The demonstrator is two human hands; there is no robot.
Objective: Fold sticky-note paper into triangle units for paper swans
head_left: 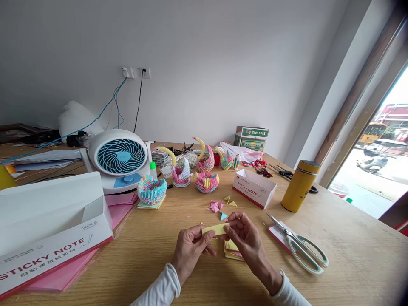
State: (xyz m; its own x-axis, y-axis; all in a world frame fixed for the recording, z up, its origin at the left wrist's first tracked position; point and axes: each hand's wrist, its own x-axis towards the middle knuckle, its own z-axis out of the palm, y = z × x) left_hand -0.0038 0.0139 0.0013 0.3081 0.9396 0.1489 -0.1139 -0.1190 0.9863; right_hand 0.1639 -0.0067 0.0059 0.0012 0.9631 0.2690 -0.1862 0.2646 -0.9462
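A narrow folded strip of yellow paper [216,230] is held level above the table between both hands. My left hand [192,245] pinches its left end, thumb in front. At the other end, my right hand [247,239] grips the strip between thumb and fingers. Below the right hand lies a stack of yellow and pink paper slips [233,251], partly covered by it. Just beyond the hands are a blue folded paper triangle [223,216], several pink folded triangles [216,206] and a few yellow folded pieces [230,200].
Paper swans [181,173] and a paper bowl [207,182] stand farther back. Scissors [299,244] lie at the right near a yellow flask [301,187] and a small sticky note box [254,188]. On the left are a large sticky note box [57,246] and a fan [119,159].
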